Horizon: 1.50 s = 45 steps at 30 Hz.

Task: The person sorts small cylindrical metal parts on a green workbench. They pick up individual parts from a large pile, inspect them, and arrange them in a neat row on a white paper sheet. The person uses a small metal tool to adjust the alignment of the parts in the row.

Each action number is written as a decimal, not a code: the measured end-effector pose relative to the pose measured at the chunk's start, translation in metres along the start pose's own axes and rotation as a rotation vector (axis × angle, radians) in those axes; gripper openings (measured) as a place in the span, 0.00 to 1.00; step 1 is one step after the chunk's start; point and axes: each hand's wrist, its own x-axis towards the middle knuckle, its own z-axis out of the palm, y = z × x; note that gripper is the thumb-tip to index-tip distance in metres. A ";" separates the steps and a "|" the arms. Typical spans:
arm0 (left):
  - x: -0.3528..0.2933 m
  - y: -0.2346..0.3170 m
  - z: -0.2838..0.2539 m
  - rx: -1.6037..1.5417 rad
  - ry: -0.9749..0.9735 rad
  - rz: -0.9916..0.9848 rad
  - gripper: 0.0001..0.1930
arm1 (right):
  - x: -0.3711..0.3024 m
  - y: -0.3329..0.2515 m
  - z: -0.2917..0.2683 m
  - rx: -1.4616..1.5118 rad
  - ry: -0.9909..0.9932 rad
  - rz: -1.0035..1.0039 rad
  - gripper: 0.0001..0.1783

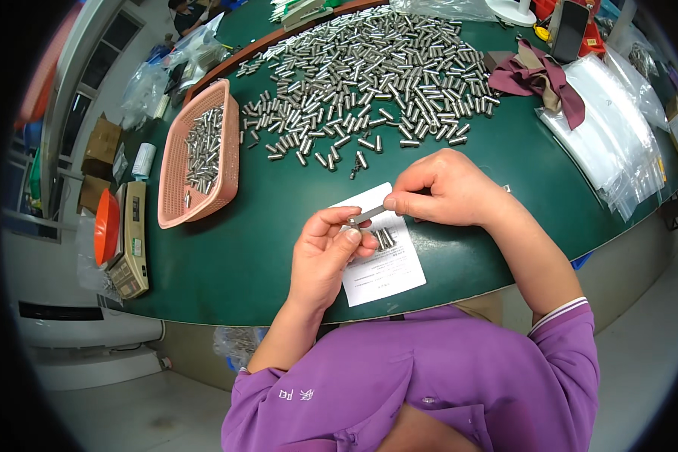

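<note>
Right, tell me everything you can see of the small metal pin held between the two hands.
The metal pin is a short, slim cylinder, silvery and shiny like steel. It lies nearly level, tilted slightly up toward the right hand, above a white printed paper sheet on the green table. The right thumb and forefinger pinch one end; the left hand pinches the other with its fingertips. A few similar pins lie on the sheet just beneath it. Finer detail is too small to tell.

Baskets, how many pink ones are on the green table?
1. The pink basket sits at the left side of the green table, holding some small metal pins. It lies left of the big pile of pins. No other basket shows.
</note>
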 end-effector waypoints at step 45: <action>0.001 0.000 -0.001 -0.004 -0.047 0.015 0.13 | 0.005 -0.003 0.014 -0.040 0.099 -0.112 0.14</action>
